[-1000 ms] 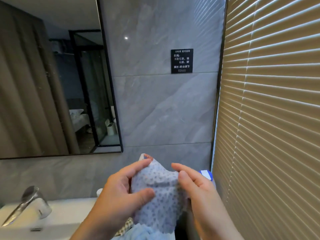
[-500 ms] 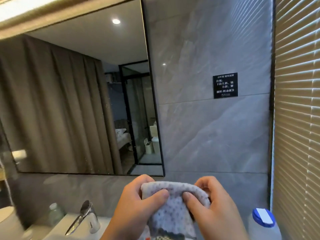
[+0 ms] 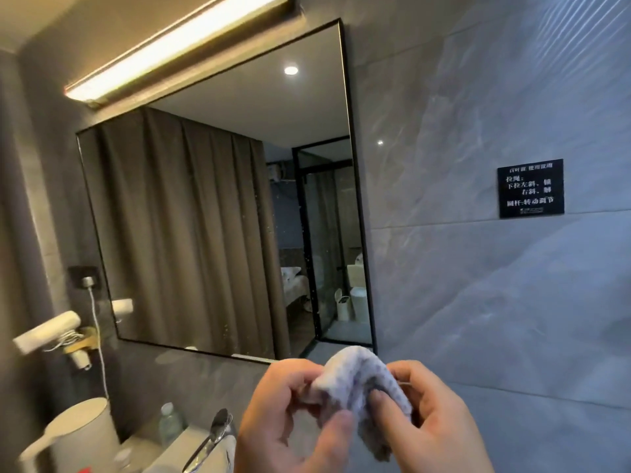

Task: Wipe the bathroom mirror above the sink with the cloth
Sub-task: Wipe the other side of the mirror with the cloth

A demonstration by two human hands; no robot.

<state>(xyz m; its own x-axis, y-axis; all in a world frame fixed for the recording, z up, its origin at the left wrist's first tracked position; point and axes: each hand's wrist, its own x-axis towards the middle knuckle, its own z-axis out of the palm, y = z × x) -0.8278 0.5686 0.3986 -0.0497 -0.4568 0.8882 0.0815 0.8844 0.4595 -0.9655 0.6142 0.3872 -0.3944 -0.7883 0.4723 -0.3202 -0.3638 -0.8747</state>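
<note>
Cloth [image 3: 362, 380]: soft, light, limp, I judged, bunched below the mirror [image 3: 218, 216] corner, pinched between my left hand [image 3: 290, 418] and right hand [image 3: 433, 421]; best gripped as a folded pad.

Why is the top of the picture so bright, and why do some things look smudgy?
Head view: the light bar above the mirror glares yellow-white; a ceiling spot reflects in the glass; the kettle and hairdryer at the left edge look motion-blurred; the mirror's edges lean from the wide lens.
</note>
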